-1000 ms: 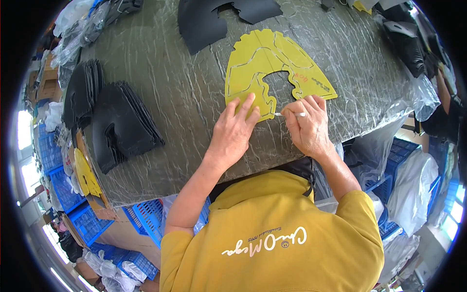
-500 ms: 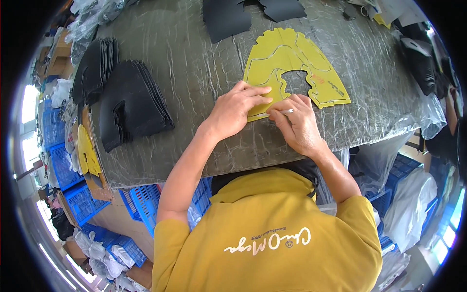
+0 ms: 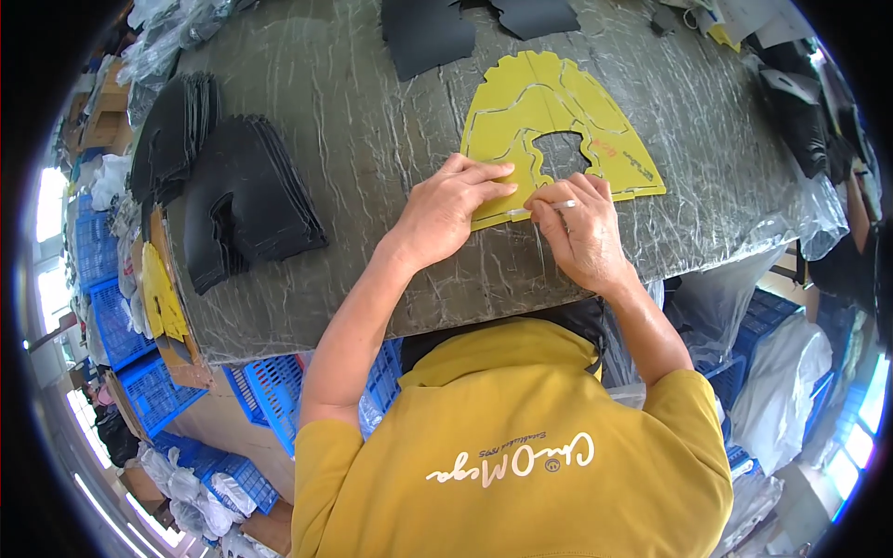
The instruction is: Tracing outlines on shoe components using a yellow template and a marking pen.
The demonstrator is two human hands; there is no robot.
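A yellow arch-shaped template (image 3: pixel 521 102) with slotted lines and a toothed top edge lies flat on the dark work table. My left hand (image 3: pixel 451 205) rests on the template's left leg, fingers stretched out and pressing down. In my right hand (image 3: pixel 581 232) a slim white pen (image 3: pixel 564 204) is pinched between thumb and fingers. That hand is at the inner lower edge of the template's left leg, by the cut-out. The pen's tip is hidden by the fingers. Whatever lies under the template does not show.
Stacked black arch-shaped pieces (image 3: pixel 256 186) lie at the left, with another stack (image 3: pixel 177 130) behind them. More black pieces (image 3: pixel 428 37) lie at the far edge. Plastic film covers the table (image 3: pixel 372 121). Blue crates (image 3: pixel 270 386) stand below its near edge, and clear bags (image 3: pixel 823 219) hang at the right.
My right hand has moved a little to the right with the pen, toward the cut-out. My left hand keeps its place on the template. The whole view has shifted slightly.
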